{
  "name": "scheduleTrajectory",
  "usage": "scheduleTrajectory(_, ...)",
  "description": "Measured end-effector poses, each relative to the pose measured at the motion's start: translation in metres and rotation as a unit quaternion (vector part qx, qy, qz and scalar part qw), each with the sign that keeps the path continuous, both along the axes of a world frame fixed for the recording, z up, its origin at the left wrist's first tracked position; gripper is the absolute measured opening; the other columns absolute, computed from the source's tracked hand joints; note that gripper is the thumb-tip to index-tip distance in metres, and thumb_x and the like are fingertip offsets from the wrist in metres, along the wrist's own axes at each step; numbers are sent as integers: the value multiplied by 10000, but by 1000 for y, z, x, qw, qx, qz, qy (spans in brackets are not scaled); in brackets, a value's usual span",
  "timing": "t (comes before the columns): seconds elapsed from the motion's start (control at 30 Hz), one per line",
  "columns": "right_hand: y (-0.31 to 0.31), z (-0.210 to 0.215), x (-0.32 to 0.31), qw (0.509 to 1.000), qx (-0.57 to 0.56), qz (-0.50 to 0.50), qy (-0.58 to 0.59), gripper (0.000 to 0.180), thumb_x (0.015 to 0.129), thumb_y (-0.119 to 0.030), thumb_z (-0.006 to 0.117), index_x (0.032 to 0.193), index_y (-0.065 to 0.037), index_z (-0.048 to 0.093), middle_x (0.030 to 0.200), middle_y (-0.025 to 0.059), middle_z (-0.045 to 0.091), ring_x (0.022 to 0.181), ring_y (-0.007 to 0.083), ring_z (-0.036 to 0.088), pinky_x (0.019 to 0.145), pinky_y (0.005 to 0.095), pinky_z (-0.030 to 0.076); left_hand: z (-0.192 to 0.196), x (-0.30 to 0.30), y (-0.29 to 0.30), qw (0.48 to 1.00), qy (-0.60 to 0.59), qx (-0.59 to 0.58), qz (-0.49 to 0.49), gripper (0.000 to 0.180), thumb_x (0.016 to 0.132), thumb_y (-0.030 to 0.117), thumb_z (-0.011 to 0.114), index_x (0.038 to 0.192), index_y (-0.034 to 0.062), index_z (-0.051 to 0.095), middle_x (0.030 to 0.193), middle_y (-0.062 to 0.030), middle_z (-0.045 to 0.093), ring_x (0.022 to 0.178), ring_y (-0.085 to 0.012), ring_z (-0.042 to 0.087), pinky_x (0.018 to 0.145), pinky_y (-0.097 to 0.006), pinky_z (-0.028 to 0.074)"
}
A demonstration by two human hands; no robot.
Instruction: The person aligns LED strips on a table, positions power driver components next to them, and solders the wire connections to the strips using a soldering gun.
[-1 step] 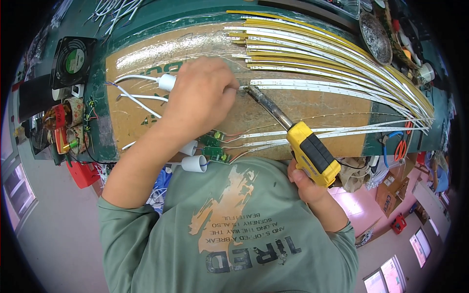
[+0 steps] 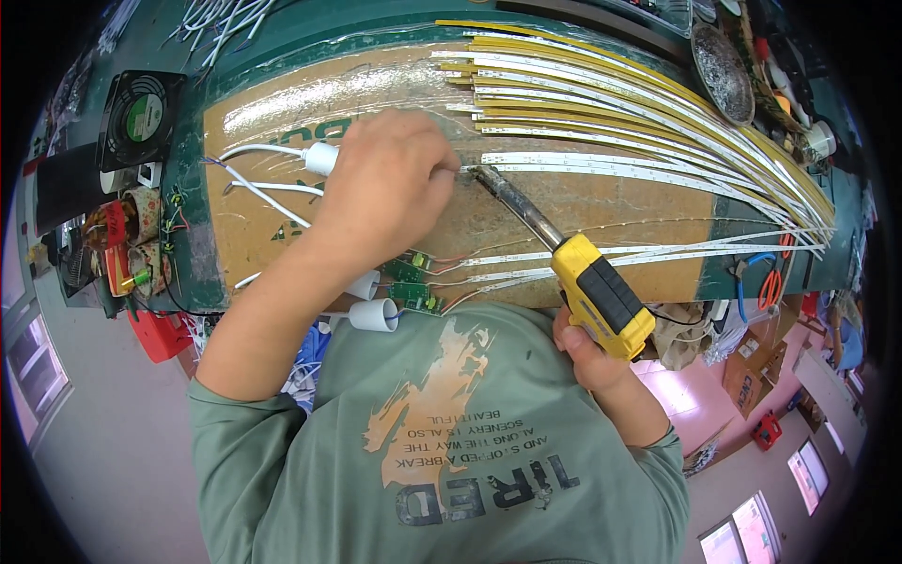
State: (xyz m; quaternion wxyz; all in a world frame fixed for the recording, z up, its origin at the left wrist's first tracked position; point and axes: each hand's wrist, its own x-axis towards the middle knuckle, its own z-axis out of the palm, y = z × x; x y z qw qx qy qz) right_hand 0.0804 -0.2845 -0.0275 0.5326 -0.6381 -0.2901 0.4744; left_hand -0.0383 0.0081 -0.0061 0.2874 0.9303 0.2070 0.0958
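Observation:
My right hand (image 2: pixel 590 355) grips a yellow and black soldering gun (image 2: pixel 606 296). Its dark metal tip rests close to the left end of a white LED strip (image 2: pixel 526 169), right by the fingers of my left hand (image 2: pixel 399 179). Those left fingers are curled together in a pinch; what they hold is hidden beneath them. A white lamp socket with a cable (image 2: pixel 320 159) shows just left of that hand. Below it, green circuit boards (image 2: pixel 411 294) are wired to more white strips (image 2: pixel 526 256). Another white socket (image 2: pixel 374 315) lies at the bench's near edge.
Many yellow and white strips (image 2: pixel 583 85) fan across the cardboard (image 2: pixel 254 117) at the back right. A black fan (image 2: pixel 143 117) stands at the left. A round metal dish (image 2: pixel 722 73), pliers with blue handles (image 2: pixel 740 282) and orange-handled scissors (image 2: pixel 772 285) lie at the right.

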Motion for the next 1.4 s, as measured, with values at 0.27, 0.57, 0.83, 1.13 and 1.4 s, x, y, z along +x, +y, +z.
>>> scheduleTrajectory(0.27,3,6,-1,998,-30,-53,5,293,757,-43,712,1036,-13,629,825,65,635,701,175,607,653,302,490,-2,0,-2,998,-19,51,-13,65,746,77,673,805,54,659,893,-90,642,887,-312,608,804,-424,465)
scheduleTrajectory(0.57,6,6,0,999,-26,-33,-16,342,743,-32,711,1068,1,612,802,59,626,672,163,598,640,294,480,0,-1,-4,997,-25,66,-10,78,739,75,677,814,63,659,895,-76,628,897,-297,598,814,-413,453)
scheduleTrajectory(0.83,5,4,-2,999,-15,-51,0,267,760,-26,695,1014,-14,616,793,55,629,654,171,592,629,294,475,1,1,-4,997,-18,68,-10,69,733,68,673,800,60,659,880,-79,627,885,-300,599,805,-417,456)
scheduleTrajectory(1.13,-3,8,8,995,50,-62,67,207,858,-45,647,1059,-30,603,794,38,588,696,165,568,588,324,448,5,5,-3,998,-14,59,-20,64,734,64,672,797,52,663,863,-86,626,874,-313,600,794,-424,464)
scheduleTrajectory(1.4,24,27,90,929,183,-312,-81,613,898,-265,685,1365,34,426,688,26,495,565,124,466,527,258,390,0,-1,-5,999,-13,44,-6,18,755,57,654,768,66,663,853,-81,607,908,-301,582,821,-431,440)
